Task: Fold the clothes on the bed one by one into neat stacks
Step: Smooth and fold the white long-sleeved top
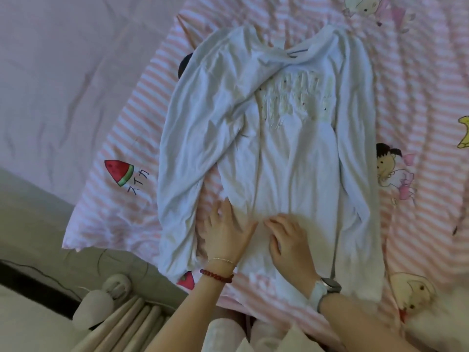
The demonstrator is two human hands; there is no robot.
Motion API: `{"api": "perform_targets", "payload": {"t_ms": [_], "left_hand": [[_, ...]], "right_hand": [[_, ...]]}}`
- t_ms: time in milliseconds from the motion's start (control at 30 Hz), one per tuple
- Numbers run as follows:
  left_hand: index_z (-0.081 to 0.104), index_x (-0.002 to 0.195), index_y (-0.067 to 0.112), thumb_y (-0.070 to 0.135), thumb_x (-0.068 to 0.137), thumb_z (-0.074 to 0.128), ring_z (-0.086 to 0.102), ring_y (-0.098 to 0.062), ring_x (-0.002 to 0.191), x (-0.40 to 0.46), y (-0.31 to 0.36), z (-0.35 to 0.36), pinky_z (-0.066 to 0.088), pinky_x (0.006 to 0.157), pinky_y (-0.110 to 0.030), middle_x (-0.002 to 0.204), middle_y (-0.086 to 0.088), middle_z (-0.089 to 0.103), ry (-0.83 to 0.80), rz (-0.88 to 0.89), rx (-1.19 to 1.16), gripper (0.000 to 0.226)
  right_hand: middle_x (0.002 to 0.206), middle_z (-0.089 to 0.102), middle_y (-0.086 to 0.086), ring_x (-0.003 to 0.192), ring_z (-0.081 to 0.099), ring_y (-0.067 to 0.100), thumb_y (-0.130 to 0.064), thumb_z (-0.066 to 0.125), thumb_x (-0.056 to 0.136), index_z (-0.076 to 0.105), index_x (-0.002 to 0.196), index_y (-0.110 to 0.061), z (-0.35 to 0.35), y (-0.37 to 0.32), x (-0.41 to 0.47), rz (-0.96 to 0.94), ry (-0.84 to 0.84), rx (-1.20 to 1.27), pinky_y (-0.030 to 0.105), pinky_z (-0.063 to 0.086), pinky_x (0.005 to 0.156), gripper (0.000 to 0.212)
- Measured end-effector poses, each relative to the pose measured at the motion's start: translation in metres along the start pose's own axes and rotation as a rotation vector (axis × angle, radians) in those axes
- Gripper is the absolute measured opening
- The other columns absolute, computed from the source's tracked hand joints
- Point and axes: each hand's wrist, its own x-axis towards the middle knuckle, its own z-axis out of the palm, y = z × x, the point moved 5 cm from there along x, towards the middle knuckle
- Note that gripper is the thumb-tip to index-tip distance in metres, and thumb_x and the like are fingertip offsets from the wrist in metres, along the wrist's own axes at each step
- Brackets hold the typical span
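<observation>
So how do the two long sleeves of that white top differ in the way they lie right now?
The sleeve on the left spreads wide and rumpled, angling away from the body of the white top onto the striped bedding. The sleeve on the right lies narrow and fairly straight along the body's edge. Both are white, long, and not yet folded across the front.

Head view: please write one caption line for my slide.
Both hands, left hand and right hand, press flat on the white long-sleeved shirt over the striped quilt.
</observation>
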Motion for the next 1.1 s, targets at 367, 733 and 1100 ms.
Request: {"api": "perform_targets", "payload": {"t_ms": [367,733,1100], "left_hand": [[0.051,0.069,0.009,0.02,0.097,0.046,0.041,-0.017,0.059,-0.004,-0.088,-0.064,0.034,0.054,-0.03,0.06,-0.001,0.044,0.239,-0.313,-0.706,0.03],[0.05,0.096,0.002,0.017,0.085,0.059,0.047,-0.03,0.089,-0.05,-0.086,-0.022,0.034,0.068,-0.028,0.103,-0.017,0.048,0.207,-0.422,-0.253,0.021],[0.063,0.081,0.016,0.016,0.095,0.049,0.061,-0.017,0.074,-0.081,-0.084,-0.063,0.051,0.072,-0.033,0.079,-0.004,0.066,0.114,-0.229,-1.072,0.02]], "right_hand": [[0.111,0.063,0.012,0.114,0.056,0.036,-0.015,0.045,0.083,0.068,0.106,-0.008,0.004,-0.012,-0.01,-0.145,-0.087,-0.165,0.052,0.045,0.092,0.034],[0.125,0.061,0.009,0.117,0.056,0.034,-0.052,0.083,0.051,0.063,0.122,-0.022,0.04,-0.017,-0.052,-0.349,-0.375,-0.582,0.063,0.044,0.088,0.079],[0.079,0.068,0.006,0.072,0.065,0.03,-0.007,0.052,0.075,0.067,0.087,-0.005,-0.028,-0.011,-0.045,-0.237,-0.02,-0.074,0.041,0.044,0.084,0.019]]}}
